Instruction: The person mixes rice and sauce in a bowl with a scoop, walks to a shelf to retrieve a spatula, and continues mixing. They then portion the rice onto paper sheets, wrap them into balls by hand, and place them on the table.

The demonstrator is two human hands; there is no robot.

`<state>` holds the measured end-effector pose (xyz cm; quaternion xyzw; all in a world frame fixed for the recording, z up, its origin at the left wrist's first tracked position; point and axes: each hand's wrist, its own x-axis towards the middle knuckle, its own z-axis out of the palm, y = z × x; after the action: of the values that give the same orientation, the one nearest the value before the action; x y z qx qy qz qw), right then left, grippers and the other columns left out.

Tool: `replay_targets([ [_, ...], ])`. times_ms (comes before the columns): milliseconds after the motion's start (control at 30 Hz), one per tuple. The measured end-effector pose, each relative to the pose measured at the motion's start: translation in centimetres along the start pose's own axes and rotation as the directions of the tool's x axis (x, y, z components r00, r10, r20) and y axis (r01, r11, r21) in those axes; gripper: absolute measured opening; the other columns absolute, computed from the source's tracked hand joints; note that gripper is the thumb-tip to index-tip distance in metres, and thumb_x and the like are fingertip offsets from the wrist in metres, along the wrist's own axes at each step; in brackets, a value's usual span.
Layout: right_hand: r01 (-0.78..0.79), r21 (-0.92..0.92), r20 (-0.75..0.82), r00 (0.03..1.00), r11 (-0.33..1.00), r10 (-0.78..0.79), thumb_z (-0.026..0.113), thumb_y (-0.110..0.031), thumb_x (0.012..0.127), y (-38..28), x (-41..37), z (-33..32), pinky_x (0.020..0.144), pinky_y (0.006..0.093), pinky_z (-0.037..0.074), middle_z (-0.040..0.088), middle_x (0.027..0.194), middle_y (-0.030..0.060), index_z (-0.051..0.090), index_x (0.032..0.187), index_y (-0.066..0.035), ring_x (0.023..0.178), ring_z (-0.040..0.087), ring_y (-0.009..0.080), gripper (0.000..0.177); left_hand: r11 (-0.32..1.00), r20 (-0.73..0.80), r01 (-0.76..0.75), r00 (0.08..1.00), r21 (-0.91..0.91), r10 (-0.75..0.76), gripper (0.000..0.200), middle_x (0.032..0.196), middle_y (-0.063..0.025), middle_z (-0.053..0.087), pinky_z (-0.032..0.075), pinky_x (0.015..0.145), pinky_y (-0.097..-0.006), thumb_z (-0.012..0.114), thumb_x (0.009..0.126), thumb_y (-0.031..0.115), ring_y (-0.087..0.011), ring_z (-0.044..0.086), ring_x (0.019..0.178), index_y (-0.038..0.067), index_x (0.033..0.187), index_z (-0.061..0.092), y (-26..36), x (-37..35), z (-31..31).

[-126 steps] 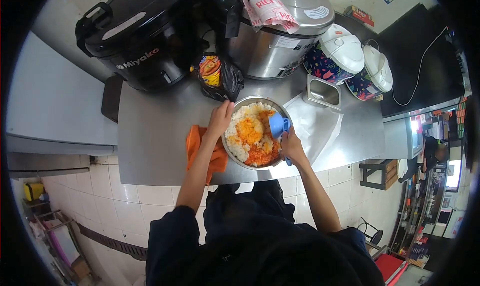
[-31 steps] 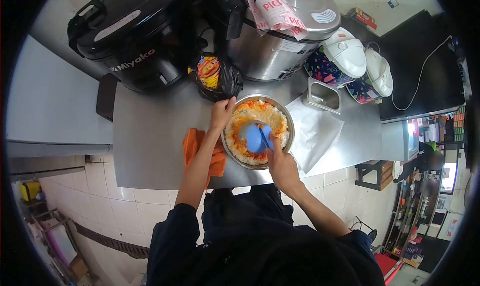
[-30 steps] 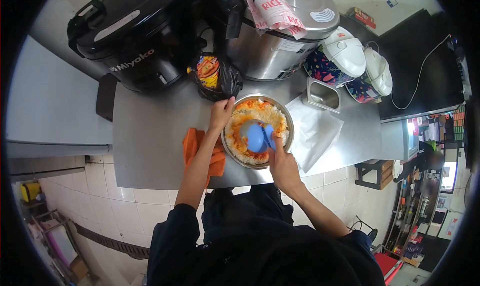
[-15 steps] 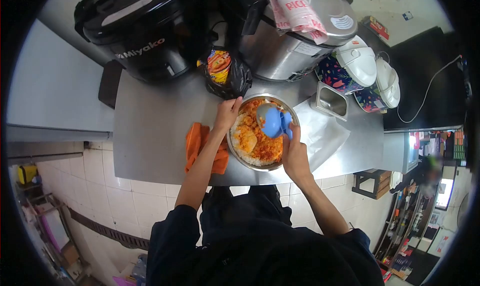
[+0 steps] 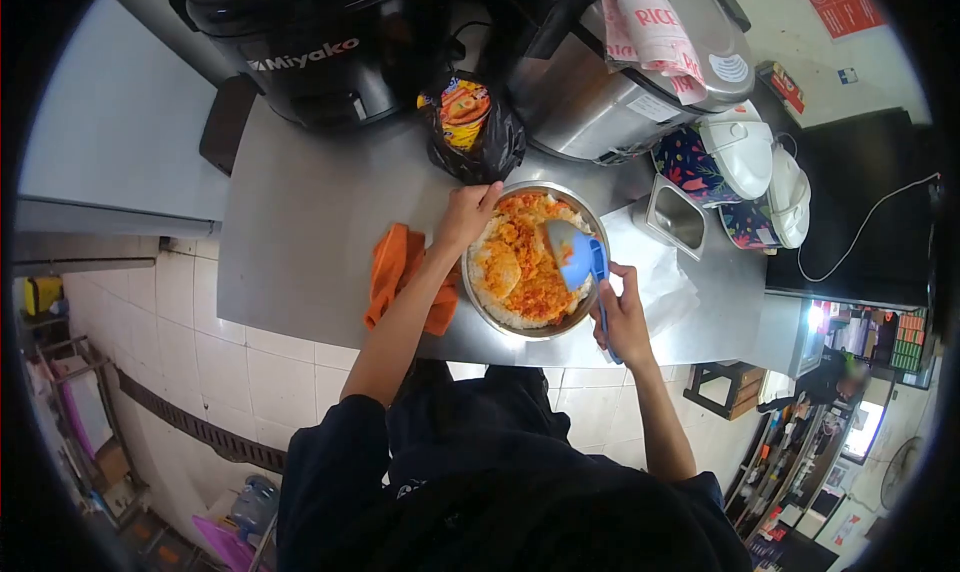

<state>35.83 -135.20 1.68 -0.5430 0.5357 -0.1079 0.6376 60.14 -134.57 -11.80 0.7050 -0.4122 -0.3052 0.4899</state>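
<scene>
A round metal bowl (image 5: 520, 333) on the steel table holds white rice under an orange-red sauce (image 5: 525, 292). My left hand (image 5: 467, 217) grips the bowl's far left rim, its fingers curled over the edge. My right hand (image 5: 624, 322) is closed around the handle of a blue scoop (image 5: 578, 257). The scoop's head is over the right side of the food, tilted, with orange sauce stuck to it. The handle slants down past the bowl's right rim. Beside my left forearm lies an orange cloth (image 5: 395, 267).
Behind the bowl sits a black plastic bag (image 5: 485, 152) with a yellow packet. A black Miyako cooker (image 5: 300, 82) and a steel cooker (image 5: 590, 107) line the back. To the right are white paper (image 5: 660, 292), a metal container (image 5: 676, 220) and two patterned rice cookers (image 5: 735, 162).
My right hand has drawn right and nearer to me, bringing the scoop toward the bowl's right side and showing more of its handle. My left hand stays on the rim. The view has shifted slightly.
</scene>
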Motion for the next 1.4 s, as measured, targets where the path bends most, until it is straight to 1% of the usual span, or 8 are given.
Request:
replay_targets([
  [67,0.237,-0.564,-0.127,0.922,0.791,-0.366,0.037,-0.018,0.092,1.5,0.5,0.4,0.039,0.0339,0.037,0.049,0.054,0.0135,0.031,0.115,-0.006,0.040,0.050,0.0228,0.027,0.997,-0.032,-0.075,0.997,0.036,0.076,0.044,0.050,-0.0165,0.039,0.034,0.046,-0.0335,0.046,0.089,0.031,-0.0165,0.035,0.044,-0.006,0.065,0.047,-0.5,0.1,0.1],
  [333,0.135,-0.631,-0.126,0.954,0.764,-0.272,0.040,-0.011,0.088,-0.3,6.2,0.7,0.058,0.0467,0.043,0.057,0.072,0.0268,0.032,0.110,-0.004,0.072,0.057,0.0440,0.024,0.998,0.021,-0.059,0.998,-0.003,0.059,0.040,0.055,-0.0201,0.040,0.034,0.047,-0.0362,0.049,0.088,0.029,-0.0271,0.036,0.049,-0.005,0.067,0.048,-0.1,0.2,-0.1],
  [400,0.275,-0.767,0.104,0.945,0.580,-0.311,0.041,-0.019,0.087,4.6,12.3,0.7,0.071,0.0479,0.042,0.055,0.094,0.0290,0.034,0.109,-0.002,0.087,0.054,0.0434,0.029,0.998,0.053,-0.067,0.996,-0.002,0.067,0.036,0.059,-0.0237,0.046,0.035,0.048,-0.0377,0.050,0.087,0.027,-0.0384,0.042,0.051,-0.005,0.071,0.052,0.0,0.3,-0.1],
  [533,0.116,-0.804,0.148,0.989,0.583,0.008,0.038,-0.022,0.089,-1.4,11.3,4.4,0.058,0.0462,0.046,0.056,0.071,0.0259,0.034,0.115,-0.004,0.062,0.058,0.0379,0.032,0.990,0.027,-0.143,0.989,-0.006,0.143,0.041,0.053,-0.0182,0.037,0.032,0.045,-0.0359,0.051,0.086,0.029,-0.0240,0.034,0.048,-0.005,0.063,0.047,-0.7,0.5,0.5],
  [633,0.448,-0.835,0.251,0.827,0.321,-0.503,0.042,-0.017,0.087,-0.3,6.1,5.7,0.050,0.0490,0.044,0.055,0.063,0.0257,0.031,0.122,-0.005,0.053,0.056,0.0398,0.039,0.981,-0.046,-0.196,0.980,-0.010,0.195,0.048,0.048,-0.0131,0.030,0.028,0.042,-0.0343,0.052,0.086,0.033,-0.0115,0.027,0.046,-0.005,0.058,0.043,-0.5,2.2,0.4],
  [900,0.171,-0.957,0.070,0.921,0.234,-0.384,0.048,-0.008,0.079,4.6,2.7,8.7,0.051,0.0407,0.050,0.058,0.062,0.0201,0.030,0.120,-0.001,0.056,0.060,0.0342,0.046,0.995,-0.027,-0.103,0.994,-0.007,0.103,0.045,0.050,-0.0171,0.041,0.033,0.044,-0.0352,0.052,0.085,0.032,-0.0217,0.039,0.043,-0.005,0.060,0.049,-1.4,0.9,0.5],
  [1200,0.224,-0.705,-0.027,0.940,0.673,-0.341,0.041,-0.017,0.088,0.5,4.1,5.0,0.065,0.0516,0.043,0.057,0.077,0.0295,0.034,0.114,-0.006,0.071,0.055,0.0459,0.029,0.998,-0.270,0.054,0.962,0.018,-0.047,0.042,0.064,-0.0230,0.051,0.040,0.056,-0.0405,0.043,0.089,0.031,-0.0386,0.053,0.062,-0.004,0.068,0.052,-1.0,-8.0,-1.0],
  [1400,0.049,-0.584,-0.255,0.936,0.810,-0.241,0.038,-0.014,0.089,-0.2,-0.5,3.0,0.057,0.0518,0.041,0.056,0.069,0.0296,0.030,0.111,-0.003,0.067,0.054,0.0478,0.027,0.975,-0.156,-0.076,0.982,0.207,0.110,0.038,0.065,-0.0252,0.050,0.040,0.054,-0.0395,0.045,0.089,0.026,-0.0392,0.053,0.061,-0.005,0.069,0.051,0.7,-3.0,-1.6],
])
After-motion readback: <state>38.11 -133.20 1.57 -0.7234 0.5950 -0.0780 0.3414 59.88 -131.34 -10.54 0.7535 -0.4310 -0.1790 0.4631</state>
